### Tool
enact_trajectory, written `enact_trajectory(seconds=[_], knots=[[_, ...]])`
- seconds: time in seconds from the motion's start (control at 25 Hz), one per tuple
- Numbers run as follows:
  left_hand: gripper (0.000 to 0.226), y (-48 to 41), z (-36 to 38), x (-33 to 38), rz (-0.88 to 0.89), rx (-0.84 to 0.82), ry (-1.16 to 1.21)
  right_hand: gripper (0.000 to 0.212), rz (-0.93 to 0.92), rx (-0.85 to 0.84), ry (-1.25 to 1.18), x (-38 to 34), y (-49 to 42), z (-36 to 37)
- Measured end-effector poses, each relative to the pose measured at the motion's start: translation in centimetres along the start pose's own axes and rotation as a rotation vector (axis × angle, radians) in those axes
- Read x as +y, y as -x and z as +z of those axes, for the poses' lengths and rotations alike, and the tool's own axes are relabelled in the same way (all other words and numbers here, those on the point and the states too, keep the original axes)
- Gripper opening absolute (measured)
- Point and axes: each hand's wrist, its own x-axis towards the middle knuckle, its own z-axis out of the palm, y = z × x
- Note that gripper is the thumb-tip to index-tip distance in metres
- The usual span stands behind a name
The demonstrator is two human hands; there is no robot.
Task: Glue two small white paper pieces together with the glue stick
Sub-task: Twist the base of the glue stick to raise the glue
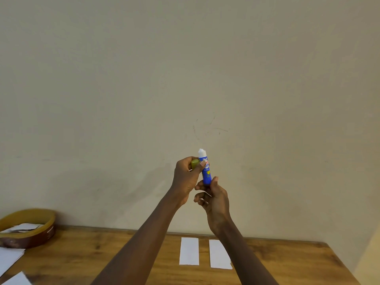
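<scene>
You hold the blue cylindrical glue stick point(206, 171) upright in front of the wall, above the brown wooden table point(102, 254). Your right hand point(216, 199) pinches its base with curled fingers; its white glue tip is exposed. Your left hand point(186, 177) is closed around the olive-yellow cap point(195, 163), thumb touching the tube. Below the glue stick, two white paper strips point(189, 251) lie side by side, apart, on the table.
</scene>
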Motion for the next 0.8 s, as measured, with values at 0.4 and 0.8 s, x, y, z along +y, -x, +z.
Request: enact_trajectory(seconds=[0.4, 0.8], knots=[[0.022, 0.00, 0.25, -0.14, 0.010, -0.017, -0.007, 0.029, -0.004, -0.012, -0.012, 0.08, 0.05, -0.54], [0.020, -0.02, 0.50, 0.03, 0.010, -0.013, 0.000, 0.033, 0.006, -0.003, -0.032, 0.22, -0.05, -0.42]])
